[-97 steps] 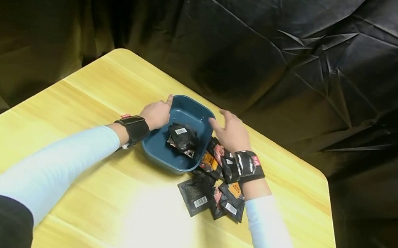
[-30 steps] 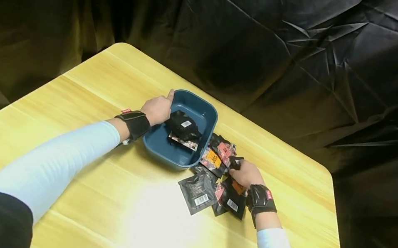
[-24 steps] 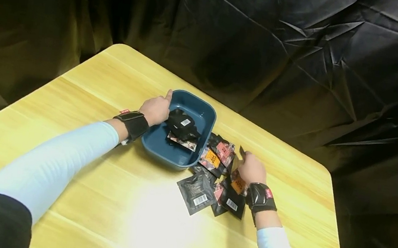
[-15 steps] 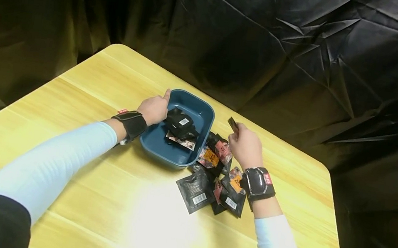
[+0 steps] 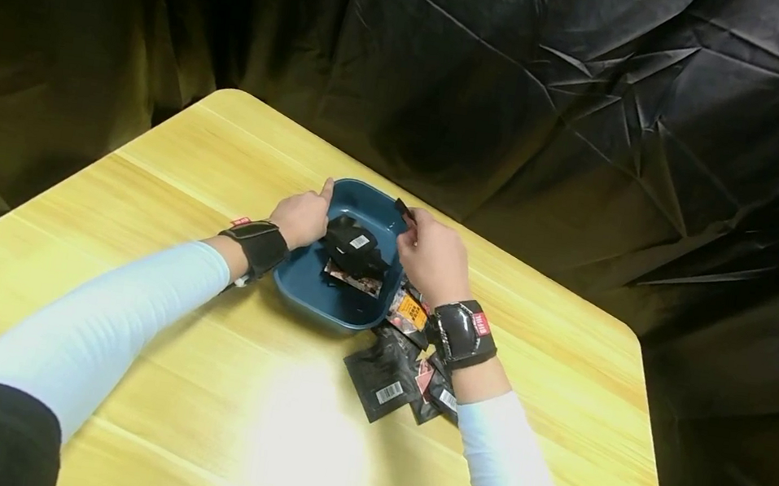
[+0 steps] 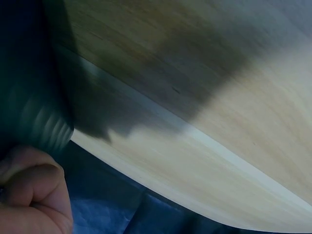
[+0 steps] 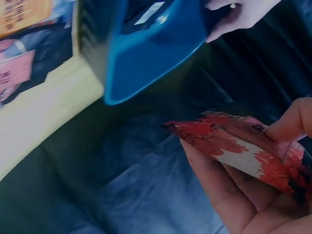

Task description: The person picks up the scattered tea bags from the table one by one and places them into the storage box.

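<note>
A dark blue, rounded-square plastic basin (image 5: 307,308) stands on the table, holding a small heap of black sachets (image 5: 358,243). My left hand (image 5: 301,217) grips its left rim; in the left wrist view, that hand's curled fingers (image 6: 36,190) show at the lower left. Over the basin's right rim, my right hand (image 5: 437,259) pinches one sachet (image 7: 243,146) between thumb and fingers. The right wrist view shows its red and white printed face. More sachets (image 5: 382,378) lie piled on the table against the basin's right side, partly hidden under my right wrist.
The wooden table (image 5: 204,416) has rounded corners, and its far edge runs just behind the basin. Wrinkled black sheeting (image 5: 559,134) hangs beyond it. A bright glare patch lies on the near tabletop.
My right hand has picked a sachet from the pile, lifted it and carried it left to the basin's right rim. The left hand has kept its grip on the basin.
</note>
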Tool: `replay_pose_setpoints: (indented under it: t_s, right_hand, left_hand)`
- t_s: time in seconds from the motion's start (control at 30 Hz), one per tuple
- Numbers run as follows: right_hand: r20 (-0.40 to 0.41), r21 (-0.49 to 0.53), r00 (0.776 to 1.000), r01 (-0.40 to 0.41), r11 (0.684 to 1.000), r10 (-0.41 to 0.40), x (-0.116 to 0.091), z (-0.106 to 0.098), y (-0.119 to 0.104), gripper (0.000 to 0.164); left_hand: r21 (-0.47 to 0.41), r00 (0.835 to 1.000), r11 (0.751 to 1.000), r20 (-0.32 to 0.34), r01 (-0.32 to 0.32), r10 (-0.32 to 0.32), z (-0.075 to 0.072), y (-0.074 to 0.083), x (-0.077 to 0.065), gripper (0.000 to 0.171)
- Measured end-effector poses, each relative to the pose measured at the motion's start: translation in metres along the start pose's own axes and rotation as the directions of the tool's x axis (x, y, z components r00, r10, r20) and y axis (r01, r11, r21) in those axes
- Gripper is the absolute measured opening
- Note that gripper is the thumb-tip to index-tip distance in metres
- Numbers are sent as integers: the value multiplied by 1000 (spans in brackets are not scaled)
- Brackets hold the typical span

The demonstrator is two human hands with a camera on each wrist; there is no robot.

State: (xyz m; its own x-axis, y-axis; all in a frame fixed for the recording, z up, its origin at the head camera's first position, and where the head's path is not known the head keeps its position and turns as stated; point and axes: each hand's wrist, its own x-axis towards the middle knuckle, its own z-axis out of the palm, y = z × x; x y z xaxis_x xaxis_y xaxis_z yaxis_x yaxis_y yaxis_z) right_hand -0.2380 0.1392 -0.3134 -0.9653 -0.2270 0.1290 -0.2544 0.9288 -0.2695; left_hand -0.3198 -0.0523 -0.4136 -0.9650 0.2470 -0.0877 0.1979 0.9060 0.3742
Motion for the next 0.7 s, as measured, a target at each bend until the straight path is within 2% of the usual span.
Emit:
replay_pose_setpoints:
  t_s: [0.07, 0.13, 0.2, 0.3, 0.37, 0.47, 0.57, 0.6, 0.63, 0.7]
  right_hand:
    - [107, 52, 994, 20, 998, -26, 2, 0, -4, 44]
    - [213, 115, 976, 27, 993, -51, 3, 0, -4, 61]
    - [279, 140, 959, 11, 990, -50, 2, 0, 1, 70]
    - [292, 106, 956, -32, 994, 0, 1, 3, 19, 62]
    - [307, 60, 949, -91, 994, 68, -1, 8, 34, 54]
    - [373, 12, 911, -193, 981, 175, -6, 25, 59, 53]
    - [436, -20, 868, -254, 967, 237, -13, 47, 81, 65]
    - [440, -24, 864, -259, 966, 243, -15, 55, 87, 69]
    - [431, -29, 869, -254, 967, 242, -17, 62, 92, 73]
    - [394, -51, 892, -222, 974, 224, -20, 73, 98, 74]
  left_hand:
    - [-3, 1000, 1000, -3, 2, -2, 0, -1, 0, 69]
    - [0, 1000, 1000, -4, 5, -5, 0, -1, -1, 70]
    - [2, 1000, 1000, -2, 7, -7, -1, -1, -1, 69]
    - [11, 1000, 1000, 1, 6, -6, -1, 1, 0, 68]
    - [15, 1000, 1000, -2, 5, -5, -2, 1, 0, 67]
    - [17, 1000, 1000, -4, 3, -3, -2, 1, -1, 66]
    - [17, 1000, 1000, 8, 0, 0, -1, 0, -2, 66]
    - [14, 1000, 1000, 11, -2, 2, -1, -1, -2, 67]
    - [10, 1000, 1000, 14, -3, 3, -1, -1, -2, 67]
    - [4, 1000, 1000, 16, 0, 0, -1, -2, -2, 67]
